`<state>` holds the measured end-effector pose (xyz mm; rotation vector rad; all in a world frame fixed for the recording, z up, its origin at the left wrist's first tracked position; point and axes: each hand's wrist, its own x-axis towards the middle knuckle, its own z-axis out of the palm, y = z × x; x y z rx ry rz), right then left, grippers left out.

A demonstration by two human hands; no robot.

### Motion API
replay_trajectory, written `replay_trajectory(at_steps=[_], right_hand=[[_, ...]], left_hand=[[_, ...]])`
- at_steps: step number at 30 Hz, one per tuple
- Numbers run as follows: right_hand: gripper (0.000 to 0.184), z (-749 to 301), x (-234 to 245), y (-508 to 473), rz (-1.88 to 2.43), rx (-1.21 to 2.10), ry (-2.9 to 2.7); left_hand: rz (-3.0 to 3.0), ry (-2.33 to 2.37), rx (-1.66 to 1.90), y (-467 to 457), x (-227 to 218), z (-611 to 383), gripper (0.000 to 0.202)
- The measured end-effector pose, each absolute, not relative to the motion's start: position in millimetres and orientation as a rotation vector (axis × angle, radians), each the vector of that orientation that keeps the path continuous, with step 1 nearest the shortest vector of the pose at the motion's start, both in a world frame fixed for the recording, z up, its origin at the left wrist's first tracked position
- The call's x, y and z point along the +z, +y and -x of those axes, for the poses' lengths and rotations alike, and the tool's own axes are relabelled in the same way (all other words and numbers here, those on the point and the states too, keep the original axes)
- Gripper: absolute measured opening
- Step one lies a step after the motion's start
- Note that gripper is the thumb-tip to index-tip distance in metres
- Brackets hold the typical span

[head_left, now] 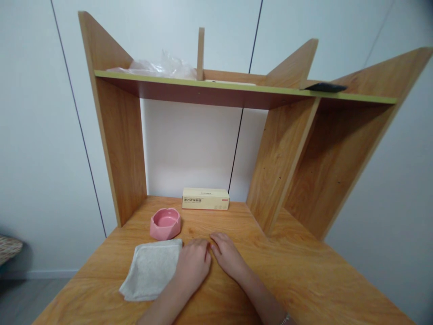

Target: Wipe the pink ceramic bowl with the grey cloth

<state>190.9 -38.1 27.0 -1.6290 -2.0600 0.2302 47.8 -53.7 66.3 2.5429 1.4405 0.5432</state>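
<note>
My left hand (193, 265) rests palm down on the wooden desk, its fingers loosely bent and nothing visible in them. It lies against the right edge of a folded light grey cloth (152, 271). Just to its right, my right hand (227, 253) also lies on the desk, fingers loosely out and empty, the thumb side close to my left hand. Beyond the cloth stands a pink angular bowl (165, 224), like an ashtray. Farther back is a long cream cling film box (205, 199) with printed lettering. Both palms are hidden.
A wooden shelf unit (277, 158) rises from the back of the desk (304, 275), with upright panels on both sides. On its upper shelf lie a crumpled clear plastic bag (162, 67) and a dark flat object (325, 87). A pale panelled wall stands behind.
</note>
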Motion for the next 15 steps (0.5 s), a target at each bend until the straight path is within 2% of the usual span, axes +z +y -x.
replay_trajectory(at_steps=[4,8,10,15], right_hand=[[0.028,-157,38,-52,1.575,0.254,-2.079],[0.054,-122,40,-66,1.559,0.416,-2.031],[0.058,-112,38,-69,1.531,0.512,-2.001],[0.042,-111,36,-68,1.488,0.643,-1.941]], left_hand=[[-2.532,1.540,0.818,-42,88,-32,0.031],[-2.467,1.776,0.938,-23,106,-6,0.030],[-2.361,1.930,0.871,-13,111,10,0.030],[-2.154,2.095,0.865,8,111,51,0.034]])
